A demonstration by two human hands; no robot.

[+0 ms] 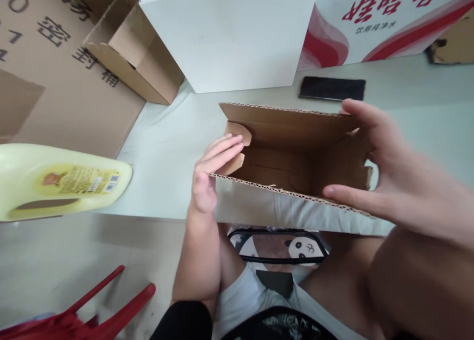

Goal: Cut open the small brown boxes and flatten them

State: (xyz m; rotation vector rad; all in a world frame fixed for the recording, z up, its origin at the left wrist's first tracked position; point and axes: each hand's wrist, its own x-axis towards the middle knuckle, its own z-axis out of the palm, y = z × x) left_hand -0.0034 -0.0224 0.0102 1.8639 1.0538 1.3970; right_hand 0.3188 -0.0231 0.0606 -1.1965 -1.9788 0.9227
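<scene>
Both hands, left (209,174) and right (385,167), grip the open cardboard box (292,154) by its sides.

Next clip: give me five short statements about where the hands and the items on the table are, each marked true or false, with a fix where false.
1. Both hands grip the open cardboard box. True: the left hand is at its left end, the right hand at its right end.
2. A black phone lies on the table beyond the box. True.
3. The yellow bottle stands upright. False: it lies on its side, at the left.
4. The box is full of items. False: its interior looks empty.
5. A white box stands behind the open one. True.
</scene>
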